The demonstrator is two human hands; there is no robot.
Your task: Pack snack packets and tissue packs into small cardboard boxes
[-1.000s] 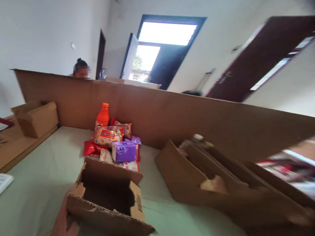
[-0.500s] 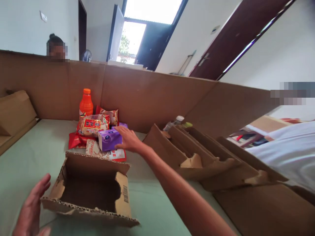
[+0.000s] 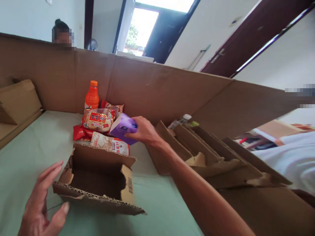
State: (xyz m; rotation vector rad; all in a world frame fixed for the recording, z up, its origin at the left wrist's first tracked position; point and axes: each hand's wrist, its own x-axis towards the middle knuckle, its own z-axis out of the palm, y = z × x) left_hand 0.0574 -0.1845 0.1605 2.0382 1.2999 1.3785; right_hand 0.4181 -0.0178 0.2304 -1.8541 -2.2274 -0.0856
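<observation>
My right hand [image 3: 144, 130] grips a purple tissue pack [image 3: 123, 126], slightly blurred, tilted above the snack pile. Beneath and left of it lie a clear bag of rice crackers [image 3: 98, 120], a beige and white snack pouch [image 3: 109, 143] and a red packet [image 3: 81, 133]. Another red snack bag [image 3: 112, 106] rests behind them, beside an upright orange drink bottle [image 3: 92, 95]. Nearer to me stands an open cardboard box [image 3: 100, 205] with nothing inside. My left hand [image 3: 44, 203], fingers spread, is beside the box's left end and holds nothing.
Several upright cardboard boxes [image 3: 219, 177] stand in a row on the right, a white-capped bottle [image 3: 183, 119] among them. A tall cardboard wall [image 3: 152, 88] crosses the back. Another carton [image 3: 19, 101] sits at the left. A person's head [image 3: 62, 34] shows beyond the wall.
My right hand has lifted the purple tissue pack off the pile and tilted it. My left hand has come up closer beside the box. The whole view has shifted slightly.
</observation>
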